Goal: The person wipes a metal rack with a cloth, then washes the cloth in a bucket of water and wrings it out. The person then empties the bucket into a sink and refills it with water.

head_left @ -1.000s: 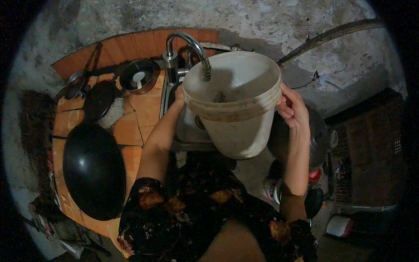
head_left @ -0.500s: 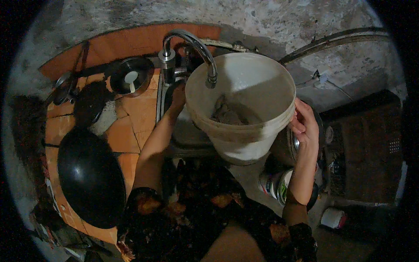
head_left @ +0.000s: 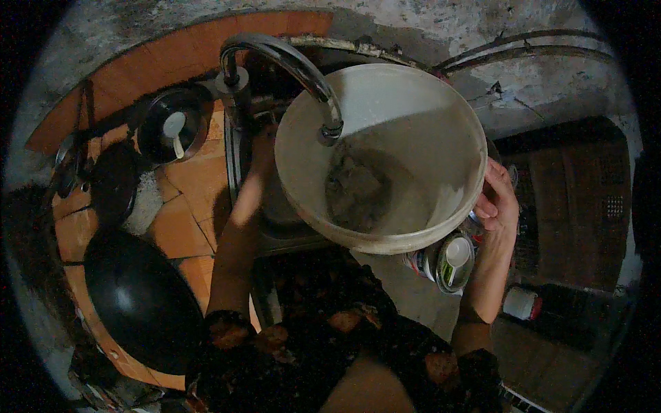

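A large white plastic bucket (head_left: pixel 441 162) is tilted beneath the curved metal faucet (head_left: pixel 286 58), its mouth turned up toward me. The spout tip hangs just over the opening. Down inside lies a dark grey, crumpled lump (head_left: pixel 354 186); what it is I cannot make out. My right hand (head_left: pixel 497 196) grips the bucket's right side below the rim, fingers curled against it. Against its left side, in deep shadow, is my left hand (head_left: pixel 263 148), also holding the bucket, with its fingers mostly hidden. Part of a sink (head_left: pixel 237 165) shows behind my left forearm.
A black wok (head_left: pixel 141 303) lies on the orange-tiled counter (head_left: pixel 182 227) at left. Farther back sits a dark pan (head_left: pixel 148 141) with a white ladle (head_left: pixel 174 125) in it. Right of the sink stand a tub with a white scoop (head_left: pixel 456 253), a small white container (head_left: pixel 521 303) and a dark crate (head_left: pixel 564 206).
The bucket has tipped further toward me and come nearer, so more of its inside shows. Both hands moved with it. The view has also shifted, with the faucet now farther left.
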